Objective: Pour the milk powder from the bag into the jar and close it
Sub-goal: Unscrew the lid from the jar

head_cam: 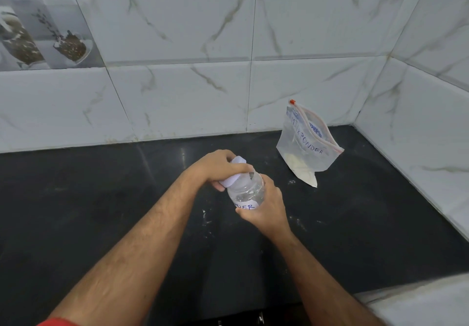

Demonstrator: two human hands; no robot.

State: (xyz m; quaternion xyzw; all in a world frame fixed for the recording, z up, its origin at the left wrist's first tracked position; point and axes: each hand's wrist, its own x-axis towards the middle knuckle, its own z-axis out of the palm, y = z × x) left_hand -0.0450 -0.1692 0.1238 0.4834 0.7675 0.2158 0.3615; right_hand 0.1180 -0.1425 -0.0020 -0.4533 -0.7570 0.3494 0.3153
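A clear plastic jar [247, 190] with a white handwritten label is held tilted above the black counter. My right hand [265, 207] is wrapped around its lower body. My left hand [219, 167] grips the white lid [234, 172] on the jar's mouth. The jar looks see-through, with no powder visible inside. A clear zip bag [308, 145] marked "MILK POWDER" stands at the back right near the wall corner, with a red slider at its top and a little white powder in its bottom corner.
The black counter [101, 211] carries scattered white powder specks near the jar. Marble-patterned wall tiles [177, 84] rise behind and to the right. A pale ledge [418, 303] sits at the lower right.
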